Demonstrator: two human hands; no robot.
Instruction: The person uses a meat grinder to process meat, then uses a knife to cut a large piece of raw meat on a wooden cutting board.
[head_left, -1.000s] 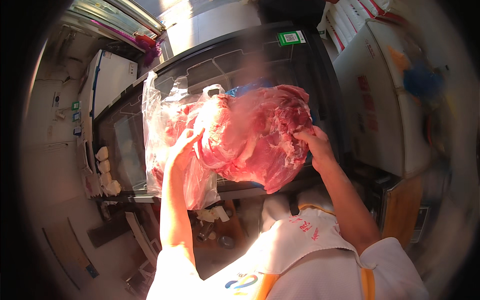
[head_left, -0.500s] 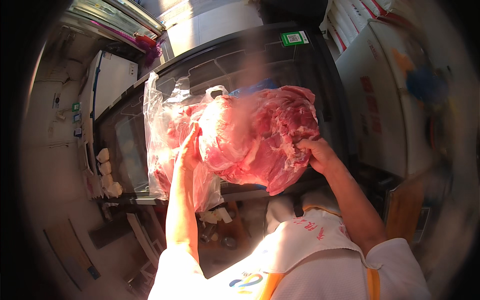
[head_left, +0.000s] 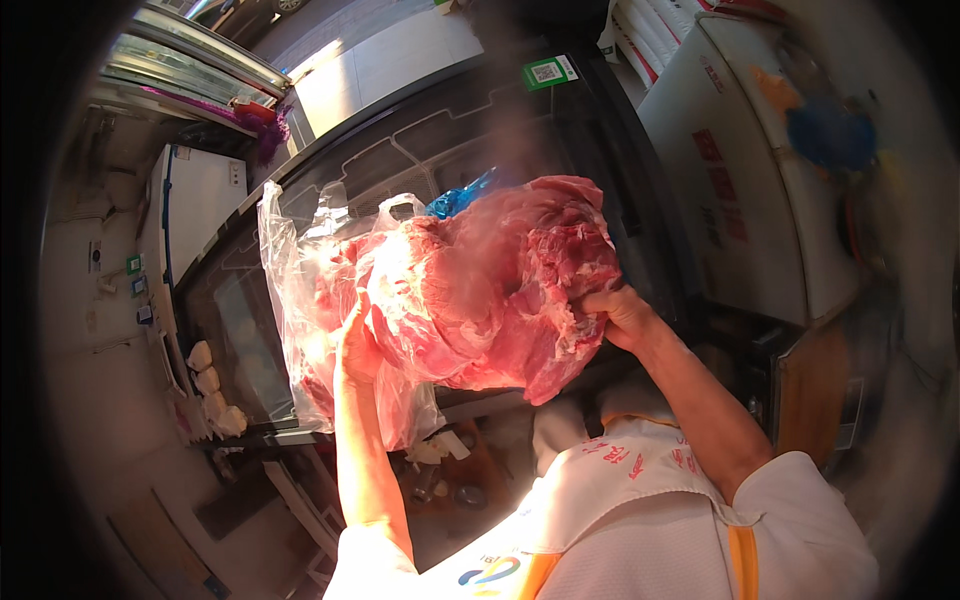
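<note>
Cramped shop interior, sunlight from the far side. White chest [head_left: 205, 200] to the far left; tall pale fridge [head_left: 735, 190] to the right, white sacks [head_left: 648, 40] beyond it. In the middle, a dark counter [head_left: 395, 165], green card [head_left: 548, 73] on its far right part.

Large slab of raw meat [head_left: 545, 325] over the near part of the counter, directly ahead of the wearer and between the two hands. Long axis roughly left to right, across the body; near edge reaches out to about the counter's near rim. Whether the underside rests on anything: cannot tell.

Left hand [head_left: 357, 345] at the slab's left end, fingers pointing away and laid along its side, loosely spread, palm partly hidden. Right hand [head_left: 622, 315] at the right end, fingers curled around the ragged edge, a close pinch. Both in contact, so neither is nearer; right sits slightly farther from the body than left.

Clear plastic bag [head_left: 283, 260] just left of the slab, more red flesh showing through it, left hand in front. Blue plastic [head_left: 462, 196] at the slab's far edge.
</note>
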